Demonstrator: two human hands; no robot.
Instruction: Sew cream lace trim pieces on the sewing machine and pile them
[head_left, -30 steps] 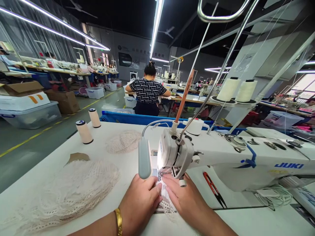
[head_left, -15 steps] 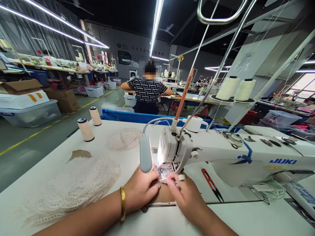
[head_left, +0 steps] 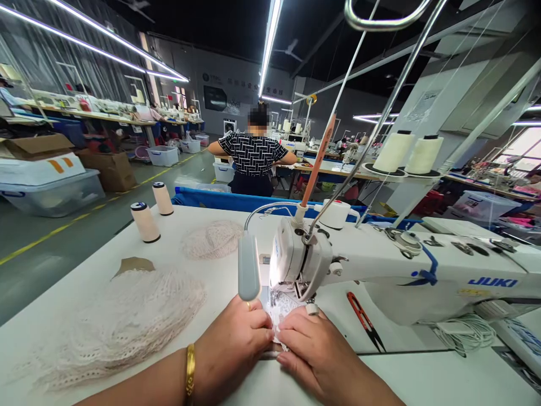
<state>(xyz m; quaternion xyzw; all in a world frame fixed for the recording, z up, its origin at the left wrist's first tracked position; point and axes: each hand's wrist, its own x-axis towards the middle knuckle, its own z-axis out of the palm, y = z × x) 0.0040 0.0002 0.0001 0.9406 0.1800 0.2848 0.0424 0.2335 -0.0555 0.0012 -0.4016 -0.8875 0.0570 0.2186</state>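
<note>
A piece of white lace (head_left: 288, 303) lies under the lit needle area of the white sewing machine (head_left: 291, 256). My left hand (head_left: 239, 338) is at the lace's left edge, its fingers bent and closed on it. From the right, my right hand (head_left: 315, 347) pinches the near part of the lace, fingertips close to those of the left. A strip of brown material shows just below the fingertips. The grey lamp (head_left: 249, 268) hangs right above my left hand. The needle tip is too small to make out.
Left on the table are a pile of cream lace pieces (head_left: 127, 321), a flatter lace stack (head_left: 213, 239) and two thread spools (head_left: 145, 223). Red-handled thread snips (head_left: 366, 321) lie right of my hands. A co-worker (head_left: 256, 155) sits ahead, beyond a blue cloth edge (head_left: 236, 200).
Both hands have drawn back slightly towards me, and the right has turned flatter, knuckles up. The lace now spreads out between them, covering most of the brown material seen before.
</note>
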